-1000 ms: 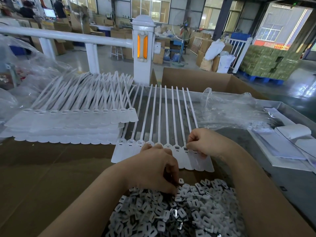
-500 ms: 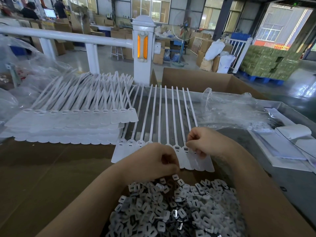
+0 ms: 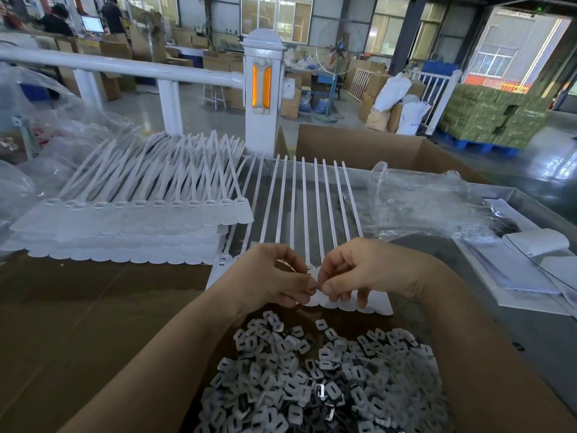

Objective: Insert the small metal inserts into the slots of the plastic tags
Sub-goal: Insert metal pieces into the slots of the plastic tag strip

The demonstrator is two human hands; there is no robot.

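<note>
Lifted from the insert pile (image 3: 315,382), the left hand (image 3: 274,282) now meets the right hand (image 3: 359,273) over the tag strip (image 3: 349,303), both apparently pinching one insert that could slip if fumbled

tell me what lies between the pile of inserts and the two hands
In the head view, only a short bare strip of brown cardboard separates the pile of inserts from the left hand and right hand.

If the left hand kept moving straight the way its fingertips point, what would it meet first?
Most likely the right hand: the left hand points rightward, fingertips nearly meeting above the row of white plastic tags.
</note>
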